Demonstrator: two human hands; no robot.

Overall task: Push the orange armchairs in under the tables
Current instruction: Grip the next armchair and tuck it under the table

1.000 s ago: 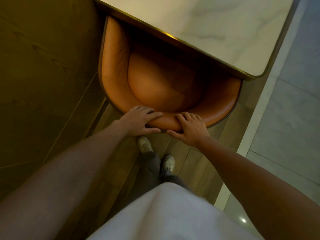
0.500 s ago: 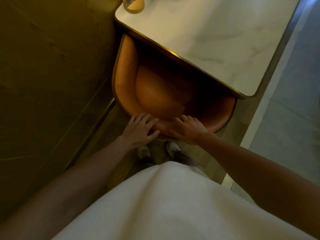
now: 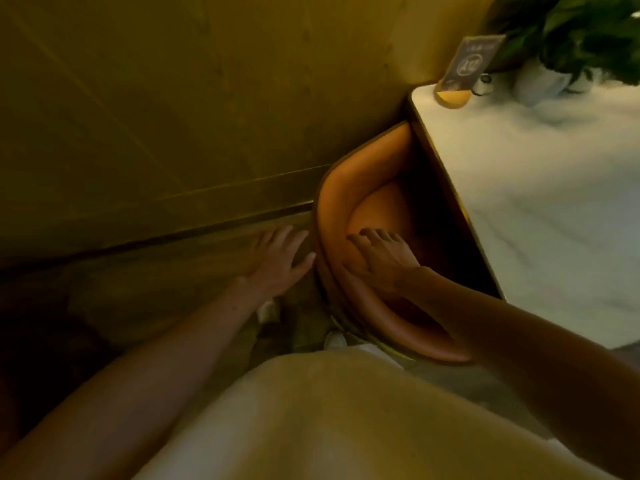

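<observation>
An orange armchair (image 3: 349, 188) with a curved padded back sits tucked partly under a white marble table (image 3: 540, 209) with a brass edge. My right hand (image 3: 381, 258) rests flat on the top of the chair's backrest, fingers spread and draped over the inner side. My left hand (image 3: 280, 258) hovers just left of the chair's back, fingers apart, holding nothing and barely touching or just off the chair's outer shell. The seat is mostly shadowed beneath the tabletop.
A dark wooden wall panel (image 3: 173, 116) runs close along the chair's left side. On the table stand a small sign holder (image 3: 467, 64) and a potted plant (image 3: 571, 32). My shoes (image 3: 268, 311) show on the wood floor below.
The view has swung left and the chair now appears at the right. My left hand has come off the backrest and opened beside it. My right hand stays on the backrest.
</observation>
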